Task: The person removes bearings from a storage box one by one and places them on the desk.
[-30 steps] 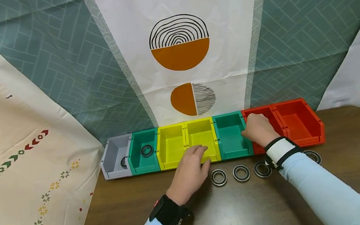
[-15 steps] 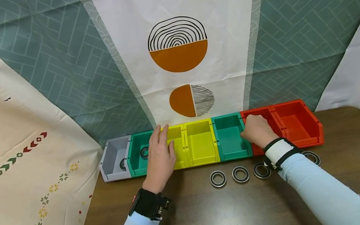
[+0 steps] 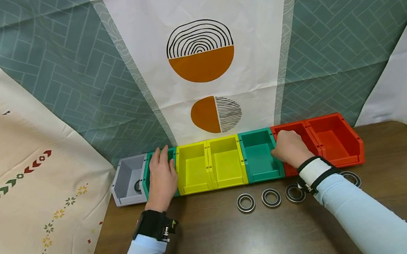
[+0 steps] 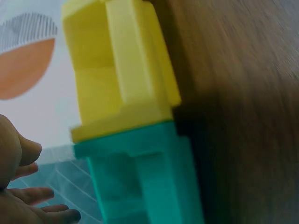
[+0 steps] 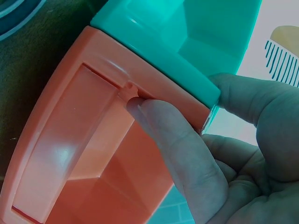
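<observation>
My left hand point(image 3: 161, 177) reaches over the left green bin point(image 3: 179, 191), fingers extended. In the left wrist view its fingers point(image 4: 35, 195) are spread with nothing between them. The bearing that lay in that bin is hidden by the hand. My right hand point(image 3: 291, 148) pinches the adjoining side walls of the right green bin point(image 3: 261, 153) and the red bin point(image 5: 107, 154) beside it. In the right wrist view the index finger point(image 5: 173, 135) is inside the red bin and the thumb point(image 5: 243, 95) presses against the green wall.
Ring-shaped bearings point(image 3: 246, 203) lie in a row on the brown table point(image 3: 233, 249) before the bins. A grey bin point(image 3: 126, 177) at the left end holds another bearing point(image 3: 137, 186). Two yellow bins point(image 3: 193, 165) stand mid-row; another red bin point(image 3: 332, 140) ends it. Patterned cloth point(image 3: 210, 121) hangs behind.
My left hand has moved left from in front of the yellow bins to over the left green bin. The right hand stays at the red and green bins.
</observation>
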Action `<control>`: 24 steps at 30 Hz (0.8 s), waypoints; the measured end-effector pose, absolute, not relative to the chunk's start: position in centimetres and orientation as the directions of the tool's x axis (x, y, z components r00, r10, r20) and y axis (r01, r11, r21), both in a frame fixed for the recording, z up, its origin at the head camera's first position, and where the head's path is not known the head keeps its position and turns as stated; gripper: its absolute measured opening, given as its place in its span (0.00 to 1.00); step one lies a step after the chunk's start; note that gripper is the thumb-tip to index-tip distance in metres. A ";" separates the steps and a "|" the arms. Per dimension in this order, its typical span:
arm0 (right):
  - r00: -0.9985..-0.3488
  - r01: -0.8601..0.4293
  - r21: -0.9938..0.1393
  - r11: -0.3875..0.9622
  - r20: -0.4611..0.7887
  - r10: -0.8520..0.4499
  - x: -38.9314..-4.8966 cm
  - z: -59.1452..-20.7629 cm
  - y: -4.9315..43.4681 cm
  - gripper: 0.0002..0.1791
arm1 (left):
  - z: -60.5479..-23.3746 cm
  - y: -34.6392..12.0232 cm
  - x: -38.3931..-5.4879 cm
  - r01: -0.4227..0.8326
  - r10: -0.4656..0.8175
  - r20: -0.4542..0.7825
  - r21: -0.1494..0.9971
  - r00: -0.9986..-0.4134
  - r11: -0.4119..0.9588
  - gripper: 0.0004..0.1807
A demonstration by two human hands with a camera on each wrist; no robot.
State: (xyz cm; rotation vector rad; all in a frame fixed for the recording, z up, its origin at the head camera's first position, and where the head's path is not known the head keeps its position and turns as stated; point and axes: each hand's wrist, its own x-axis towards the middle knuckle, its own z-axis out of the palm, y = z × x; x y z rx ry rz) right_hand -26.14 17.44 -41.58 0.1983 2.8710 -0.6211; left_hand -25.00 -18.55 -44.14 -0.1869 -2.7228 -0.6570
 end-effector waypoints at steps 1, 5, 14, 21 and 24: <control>-0.972 0.171 -0.393 0.904 -0.220 0.088 -26.2 -41.6 17.4 0.14 | -44.4 -18.8 -25.1 0.191 0.043 0.334 0.426 -0.942 0.884 0.26; -0.971 0.170 -0.390 0.905 -0.222 0.086 -26.2 -41.7 17.4 0.15 | -45.5 -19.9 -25.6 0.158 0.035 0.274 0.441 -0.961 0.883 0.25; -0.974 0.164 -0.395 0.904 -0.209 0.086 -26.3 -41.8 17.4 0.14 | -47.2 -21.4 -26.7 0.088 -0.002 0.189 0.467 -0.982 0.880 0.24; -0.974 0.160 -0.393 0.905 -0.213 0.080 -26.3 -41.7 17.5 0.14 | -48.1 -21.7 -27.2 0.050 -0.008 0.124 0.452 -0.992 0.891 0.26; -0.973 0.166 -0.387 0.907 -0.215 0.086 -26.3 -41.7 17.5 0.14 | -48.3 -21.6 -27.4 0.029 -0.009 0.083 0.448 -0.997 0.894 0.27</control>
